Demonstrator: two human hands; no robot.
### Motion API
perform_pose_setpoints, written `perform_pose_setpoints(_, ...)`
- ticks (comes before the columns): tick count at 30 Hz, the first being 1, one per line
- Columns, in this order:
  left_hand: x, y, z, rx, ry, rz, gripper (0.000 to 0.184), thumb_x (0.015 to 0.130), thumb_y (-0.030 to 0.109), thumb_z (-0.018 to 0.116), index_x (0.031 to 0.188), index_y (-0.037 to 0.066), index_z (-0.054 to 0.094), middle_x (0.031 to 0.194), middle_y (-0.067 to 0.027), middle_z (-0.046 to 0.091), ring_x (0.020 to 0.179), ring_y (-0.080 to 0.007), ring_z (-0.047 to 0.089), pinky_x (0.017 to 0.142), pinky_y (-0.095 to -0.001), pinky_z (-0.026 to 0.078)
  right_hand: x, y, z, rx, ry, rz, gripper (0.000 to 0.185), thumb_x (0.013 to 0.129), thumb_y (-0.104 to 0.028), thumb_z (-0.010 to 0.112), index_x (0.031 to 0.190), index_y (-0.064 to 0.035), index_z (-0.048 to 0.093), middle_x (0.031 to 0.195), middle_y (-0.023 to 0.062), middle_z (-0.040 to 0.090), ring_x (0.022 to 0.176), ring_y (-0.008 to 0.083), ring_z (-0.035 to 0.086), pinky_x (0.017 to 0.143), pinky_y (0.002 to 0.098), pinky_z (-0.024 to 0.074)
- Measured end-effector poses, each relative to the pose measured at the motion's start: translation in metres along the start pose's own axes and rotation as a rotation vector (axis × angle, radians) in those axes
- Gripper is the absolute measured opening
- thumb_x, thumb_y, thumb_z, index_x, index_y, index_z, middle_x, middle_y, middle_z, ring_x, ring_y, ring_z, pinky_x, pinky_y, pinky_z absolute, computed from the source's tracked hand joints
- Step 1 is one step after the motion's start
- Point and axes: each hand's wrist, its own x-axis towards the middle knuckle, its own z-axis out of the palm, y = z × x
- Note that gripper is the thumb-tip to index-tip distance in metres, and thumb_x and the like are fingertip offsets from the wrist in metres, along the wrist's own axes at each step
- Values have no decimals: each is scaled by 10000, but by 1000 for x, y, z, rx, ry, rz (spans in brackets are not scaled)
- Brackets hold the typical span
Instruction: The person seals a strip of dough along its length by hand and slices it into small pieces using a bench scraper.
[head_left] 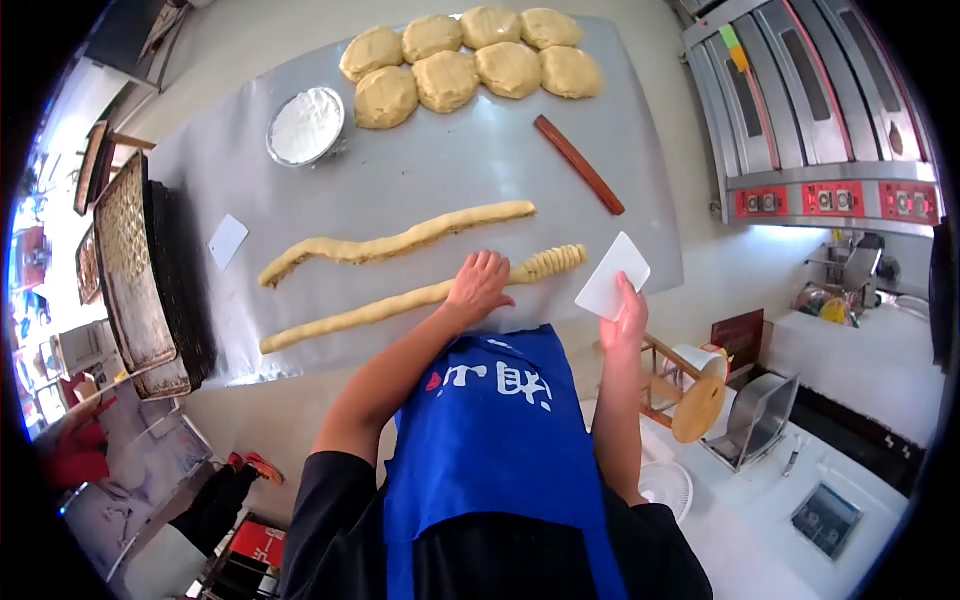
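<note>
My left hand (480, 285) lies over the nearer dough rope (370, 312), fingers spread on it. Just right of that hand, the rope's end is cut into several thin slices (556, 262) that still stand in a row. In my right hand (627, 318) is a white dough scraper (612, 280), pinched between thumb and fingers and held a little right of the slices. A second dough rope (400, 242) lies uncut farther back, roughly alongside the first. What is under my left palm is hidden.
Several dough lumps (446, 80) sit in two rows at the table's far edge. A bowl of white powder (306, 126), a wooden rolling pin (580, 165) and another white scraper (228, 241) lie on the metal table (450, 170). Stacked baking trays (135, 270) stand left; an oven (810, 100) right.
</note>
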Motion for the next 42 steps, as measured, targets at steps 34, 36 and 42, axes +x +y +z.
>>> perform_pose_setpoints(34, 16, 4, 44, -480, 262, -257, 180, 772, 124, 773, 937, 57, 745, 965, -148, 728, 956, -403, 638, 877, -489, 521, -23, 107, 25, -1777, -315, -826, 143, 965, -146, 630, 1039, -30, 669, 780, 131, 697, 692, 317, 714, 606, 437, 579)
perform_pose_setpoints(36, 17, 5, 41, -479, 257, -257, 178, 781, 124, 776, 942, 55, 743, 977, -138, 732, 960, -392, 632, 880, -477, 518, -18, 104, 33, -1809, -296, -753, 152, 967, -165, 649, 1027, -27, 676, 764, 142, 707, 688, 330, 717, 614, 449, 575)
perform_pose_setpoints(42, 19, 8, 42, -452, 266, -277, 172, 788, 145, 793, 929, 65, 737, 989, -126, 727, 973, -376, 616, 891, -471, 510, 3, 83, 62, -2009, -440, -564, 102, 941, -128, 619, 905, -38, 649, 709, 156, 721, 630, 365, 723, 595, 468, 573)
